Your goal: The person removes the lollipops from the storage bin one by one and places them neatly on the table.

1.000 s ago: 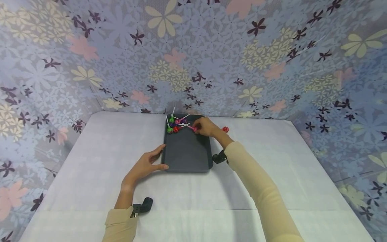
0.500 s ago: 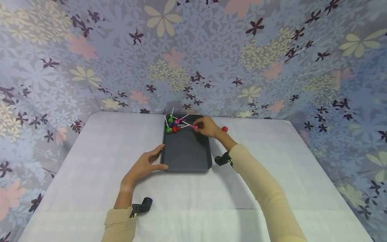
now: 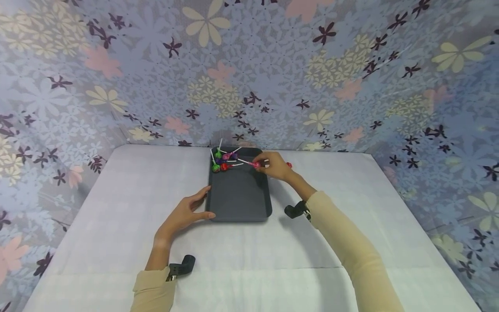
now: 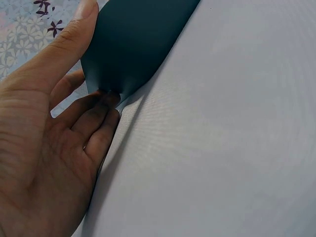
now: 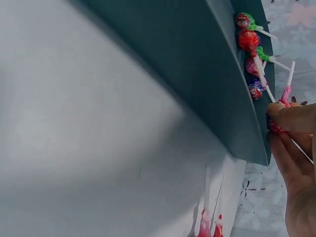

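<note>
A dark grey tray (image 3: 238,195) lies on the white-covered table. My left hand (image 3: 185,214) grips its near left corner, thumb at the front rim and fingers along the left wall. In the left wrist view the curled fingers (image 4: 94,121) reach the tray's lower edge. Over the tray's back right part, my right hand (image 3: 274,165) pinches a pink lollipop (image 3: 255,164) by its wrapped head, its white stick pointing left. Green, red, pink and purple lollipops cluster in the back left corner, among them a red one (image 3: 224,167) and a green one (image 3: 216,167).
Right of the tray, partly behind my right hand, a red lollipop (image 3: 289,164) shows on the table. The right wrist view has two red-tipped lollipops (image 5: 204,224) outside the tray. A floral curtain (image 3: 249,78) hangs close behind the table (image 3: 156,173).
My right hand has moved a little to the right with the pink lollipop, drawing its stick away from the cluster. The left hand stays at the tray's corner.
</note>
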Action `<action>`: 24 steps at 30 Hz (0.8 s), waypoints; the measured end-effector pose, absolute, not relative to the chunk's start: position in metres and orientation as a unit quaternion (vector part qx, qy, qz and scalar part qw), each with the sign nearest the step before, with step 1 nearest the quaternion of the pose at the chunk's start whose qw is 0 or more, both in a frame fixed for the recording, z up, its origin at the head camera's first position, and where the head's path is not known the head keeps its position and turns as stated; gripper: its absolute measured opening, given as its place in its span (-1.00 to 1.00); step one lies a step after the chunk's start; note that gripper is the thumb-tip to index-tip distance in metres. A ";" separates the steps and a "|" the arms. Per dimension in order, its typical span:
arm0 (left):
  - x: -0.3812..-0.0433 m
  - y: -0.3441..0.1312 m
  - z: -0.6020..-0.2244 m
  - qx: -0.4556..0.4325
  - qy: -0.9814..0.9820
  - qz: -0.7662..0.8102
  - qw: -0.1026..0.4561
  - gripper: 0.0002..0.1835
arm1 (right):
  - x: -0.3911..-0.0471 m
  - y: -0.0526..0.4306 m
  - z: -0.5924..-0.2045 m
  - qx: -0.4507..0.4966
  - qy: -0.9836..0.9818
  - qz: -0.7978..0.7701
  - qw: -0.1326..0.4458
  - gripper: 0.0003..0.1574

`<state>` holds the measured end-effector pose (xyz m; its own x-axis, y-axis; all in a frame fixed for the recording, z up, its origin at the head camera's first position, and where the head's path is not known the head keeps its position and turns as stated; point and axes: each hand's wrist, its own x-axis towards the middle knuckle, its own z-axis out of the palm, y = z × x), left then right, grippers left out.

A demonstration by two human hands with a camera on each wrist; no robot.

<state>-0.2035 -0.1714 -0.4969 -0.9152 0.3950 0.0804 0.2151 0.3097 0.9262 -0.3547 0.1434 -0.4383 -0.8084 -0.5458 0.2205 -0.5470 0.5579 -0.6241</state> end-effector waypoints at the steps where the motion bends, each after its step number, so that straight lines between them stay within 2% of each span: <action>1: -0.204 -0.171 -0.497 0.189 0.806 0.556 0.080 -0.01 | -0.354 0.146 -0.439 0.313 -0.880 0.356 0.003 -0.70; 24: -0.203 -0.171 -0.497 0.192 0.808 0.551 0.080 -0.02 | -0.314 0.215 -0.455 0.301 -0.878 0.368 0.056 -0.73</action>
